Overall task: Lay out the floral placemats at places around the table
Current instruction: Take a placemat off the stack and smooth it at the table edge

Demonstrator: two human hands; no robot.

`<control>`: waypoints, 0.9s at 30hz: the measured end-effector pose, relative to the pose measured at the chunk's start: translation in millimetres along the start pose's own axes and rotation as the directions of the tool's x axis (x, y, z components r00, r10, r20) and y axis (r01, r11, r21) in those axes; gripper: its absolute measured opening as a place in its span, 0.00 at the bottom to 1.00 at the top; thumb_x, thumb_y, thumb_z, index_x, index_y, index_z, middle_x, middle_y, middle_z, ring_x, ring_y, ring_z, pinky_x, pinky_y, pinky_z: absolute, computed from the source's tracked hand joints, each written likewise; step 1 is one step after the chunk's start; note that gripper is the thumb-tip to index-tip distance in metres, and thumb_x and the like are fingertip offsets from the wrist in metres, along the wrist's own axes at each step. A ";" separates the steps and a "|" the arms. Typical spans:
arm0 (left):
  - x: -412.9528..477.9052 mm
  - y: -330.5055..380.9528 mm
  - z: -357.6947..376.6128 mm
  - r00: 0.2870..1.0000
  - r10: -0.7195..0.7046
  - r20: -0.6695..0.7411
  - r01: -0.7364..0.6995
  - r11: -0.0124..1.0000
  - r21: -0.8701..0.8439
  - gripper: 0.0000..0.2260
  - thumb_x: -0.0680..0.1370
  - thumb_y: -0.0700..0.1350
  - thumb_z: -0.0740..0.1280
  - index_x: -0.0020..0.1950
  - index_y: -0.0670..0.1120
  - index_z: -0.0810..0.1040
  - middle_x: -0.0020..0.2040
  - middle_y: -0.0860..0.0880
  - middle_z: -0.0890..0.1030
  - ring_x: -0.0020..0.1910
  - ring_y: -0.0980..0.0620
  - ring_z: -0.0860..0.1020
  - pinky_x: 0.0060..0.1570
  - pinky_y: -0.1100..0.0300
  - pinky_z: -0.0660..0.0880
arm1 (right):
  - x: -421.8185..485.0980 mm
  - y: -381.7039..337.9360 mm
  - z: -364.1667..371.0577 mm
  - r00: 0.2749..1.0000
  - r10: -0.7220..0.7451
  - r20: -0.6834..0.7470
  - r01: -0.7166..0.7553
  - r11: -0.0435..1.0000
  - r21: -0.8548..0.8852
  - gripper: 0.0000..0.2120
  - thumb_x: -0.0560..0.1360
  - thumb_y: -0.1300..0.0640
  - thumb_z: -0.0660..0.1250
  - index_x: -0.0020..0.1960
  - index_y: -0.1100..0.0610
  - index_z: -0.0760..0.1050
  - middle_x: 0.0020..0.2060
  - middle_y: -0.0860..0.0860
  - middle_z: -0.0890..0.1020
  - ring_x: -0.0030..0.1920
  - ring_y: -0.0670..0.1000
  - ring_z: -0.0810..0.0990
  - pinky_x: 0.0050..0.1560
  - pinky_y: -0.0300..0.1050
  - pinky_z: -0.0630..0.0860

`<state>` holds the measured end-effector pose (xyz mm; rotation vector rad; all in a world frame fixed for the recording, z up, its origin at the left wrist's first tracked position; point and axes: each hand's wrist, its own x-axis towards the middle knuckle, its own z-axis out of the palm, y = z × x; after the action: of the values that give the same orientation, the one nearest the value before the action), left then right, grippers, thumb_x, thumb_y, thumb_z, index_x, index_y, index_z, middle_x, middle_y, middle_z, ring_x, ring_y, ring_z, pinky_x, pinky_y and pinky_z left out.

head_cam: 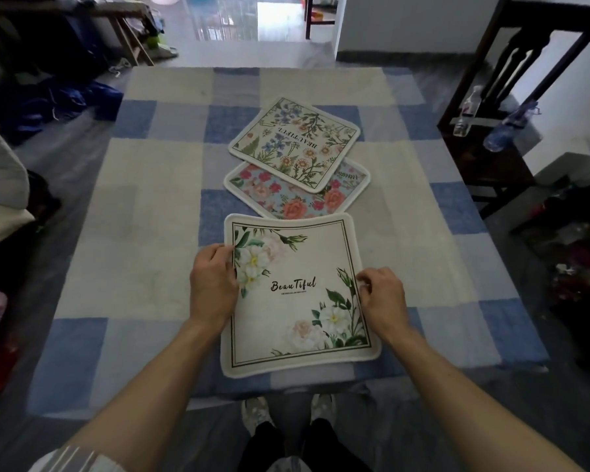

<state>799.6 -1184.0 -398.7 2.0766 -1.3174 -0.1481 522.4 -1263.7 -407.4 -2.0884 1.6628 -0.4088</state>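
Note:
A white placemat (297,311) with pale roses and the word "Beautiful" lies at the near edge of the table (143,206), which wears a blue and cream checked cloth. My left hand (212,284) pinches its left edge and my right hand (382,294) pinches its right edge. Farther out at the table's middle, a cream wildflower placemat (295,143) lies tilted on top of a blue placemat (286,195) with pink and orange flowers, covering its far part.
A dark wooden chair (511,97) stands at the far right with plastic bottles (467,114) on its seat. Clothes and bags (48,97) pile on the floor at the left. My feet (286,410) show below the table's near edge.

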 end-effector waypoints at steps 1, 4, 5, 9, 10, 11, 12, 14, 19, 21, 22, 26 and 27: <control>1.5 -2.4 0.0 1.000 -0.007 -0.004 0.007 1.000 0.005 0.11 0.74 0.30 0.66 0.55 0.37 0.81 0.51 0.39 0.81 0.50 0.42 0.78 0.51 0.57 0.73 | 3.4 -1.8 1.8 1.000 -0.008 -0.003 0.008 1.000 0.010 0.10 0.76 0.67 0.65 0.55 0.60 0.80 0.49 0.56 0.79 0.45 0.49 0.75 0.50 0.36 0.69; 3.5 -9.4 2.7 1.000 -0.022 0.013 0.021 0.999 0.036 0.11 0.75 0.31 0.66 0.55 0.37 0.80 0.52 0.39 0.81 0.50 0.42 0.78 0.51 0.54 0.74 | 10.8 -4.6 9.2 1.000 -0.017 0.014 0.017 1.000 0.015 0.11 0.76 0.68 0.64 0.56 0.61 0.80 0.49 0.56 0.79 0.47 0.51 0.76 0.51 0.36 0.69; 3.5 -11.9 4.4 0.999 -0.029 0.019 0.028 0.999 0.041 0.10 0.75 0.31 0.66 0.55 0.36 0.80 0.51 0.39 0.81 0.50 0.41 0.78 0.51 0.54 0.75 | 11.8 -4.3 12.1 1.000 -0.012 0.023 0.012 1.000 0.011 0.11 0.76 0.68 0.64 0.56 0.61 0.80 0.49 0.56 0.79 0.48 0.52 0.77 0.51 0.36 0.69; 2.9 -19.2 11.1 0.998 -0.048 0.039 0.047 0.998 0.033 0.12 0.74 0.30 0.65 0.56 0.36 0.80 0.51 0.39 0.80 0.49 0.42 0.77 0.51 0.55 0.74 | 10.5 4.6 20.3 0.998 0.032 0.053 -0.032 0.999 0.002 0.11 0.76 0.68 0.63 0.56 0.61 0.80 0.50 0.57 0.79 0.48 0.54 0.77 0.51 0.39 0.71; 3.3 -20.8 13.0 0.997 -0.055 0.053 0.053 0.998 0.038 0.13 0.74 0.29 0.65 0.56 0.36 0.80 0.52 0.39 0.79 0.50 0.42 0.77 0.51 0.57 0.73 | 9.9 7.7 21.4 0.997 0.045 0.061 -0.045 0.999 0.000 0.11 0.76 0.68 0.63 0.56 0.61 0.80 0.50 0.57 0.79 0.48 0.54 0.77 0.50 0.39 0.72; 4.0 -22.2 15.1 0.995 -0.067 0.077 0.064 0.997 0.050 0.14 0.73 0.29 0.65 0.56 0.36 0.80 0.52 0.39 0.79 0.50 0.42 0.77 0.51 0.58 0.72 | 9.3 10.6 22.5 0.996 0.053 0.071 -0.053 0.999 -0.005 0.11 0.76 0.68 0.63 0.56 0.61 0.79 0.50 0.57 0.78 0.48 0.54 0.77 0.50 0.39 0.71; 5.0 -24.0 17.4 0.989 -0.089 0.118 0.081 0.994 0.070 0.14 0.72 0.29 0.65 0.57 0.36 0.79 0.53 0.39 0.78 0.51 0.41 0.77 0.52 0.60 0.71 | 8.9 13.2 23.2 0.995 0.056 0.087 -0.055 0.998 -0.014 0.11 0.76 0.68 0.63 0.56 0.61 0.79 0.50 0.56 0.78 0.48 0.54 0.78 0.50 0.39 0.71; 7.2 -27.5 22.1 0.953 -0.178 0.247 0.146 0.979 0.142 0.17 0.72 0.35 0.67 0.61 0.38 0.77 0.58 0.39 0.76 0.56 0.40 0.74 0.56 0.57 0.70 | 9.8 15.5 23.1 0.992 0.040 0.124 -0.036 0.999 -0.031 0.12 0.75 0.67 0.64 0.57 0.62 0.78 0.52 0.56 0.77 0.50 0.55 0.78 0.52 0.39 0.71; 11.3 -23.9 21.0 0.874 -0.294 0.386 0.185 0.938 0.294 0.21 0.74 0.47 0.69 0.65 0.44 0.75 0.66 0.41 0.72 0.63 0.40 0.69 0.63 0.48 0.71 | 21.8 8.0 14.9 0.993 -0.061 0.101 0.063 0.998 -0.010 0.17 0.73 0.63 0.68 0.62 0.60 0.76 0.58 0.55 0.75 0.58 0.53 0.74 0.60 0.39 0.69; 17.5 -14.0 17.2 0.899 -0.249 0.361 0.159 0.952 0.262 0.21 0.74 0.47 0.69 0.65 0.43 0.75 0.66 0.41 0.73 0.63 0.41 0.70 0.63 0.48 0.72 | 28.2 2.5 7.1 0.992 -0.107 0.070 0.107 0.994 0.001 0.17 0.73 0.62 0.69 0.62 0.59 0.76 0.58 0.54 0.76 0.58 0.53 0.74 0.60 0.41 0.71; 21.5 -7.4 15.0 0.913 -0.221 0.342 0.140 0.959 0.247 0.20 0.74 0.47 0.70 0.65 0.42 0.75 0.65 0.41 0.74 0.63 0.41 0.71 0.63 0.48 0.72 | 30.7 -0.3 2.6 0.990 -0.133 0.055 0.133 0.991 0.005 0.17 0.73 0.62 0.69 0.61 0.58 0.76 0.57 0.54 0.76 0.58 0.53 0.74 0.59 0.42 0.71; 37.9 21.7 7.8 0.964 -0.095 0.246 0.045 0.978 0.202 0.16 0.74 0.45 0.71 0.60 0.43 0.78 0.61 0.42 0.77 0.60 0.42 0.73 0.59 0.49 0.74 | 45.7 -11.1 -13.0 0.970 -0.242 0.007 0.242 0.970 -0.004 0.18 0.73 0.61 0.69 0.62 0.57 0.76 0.57 0.53 0.77 0.58 0.52 0.74 0.59 0.43 0.73; 40.7 27.5 6.8 0.972 -0.065 0.226 0.019 0.980 0.199 0.16 0.74 0.45 0.71 0.60 0.43 0.79 0.60 0.43 0.77 0.59 0.43 0.74 0.59 0.49 0.75 | 50.8 -14.2 -15.3 0.964 -0.266 0.004 0.266 0.964 -0.010 0.18 0.73 0.61 0.70 0.63 0.57 0.76 0.57 0.53 0.77 0.58 0.52 0.74 0.59 0.44 0.74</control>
<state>795.4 -1228.8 -377.8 2.3104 -1.4772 -0.2972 538.8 -1312.8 -389.0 -2.3266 1.3875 -0.4820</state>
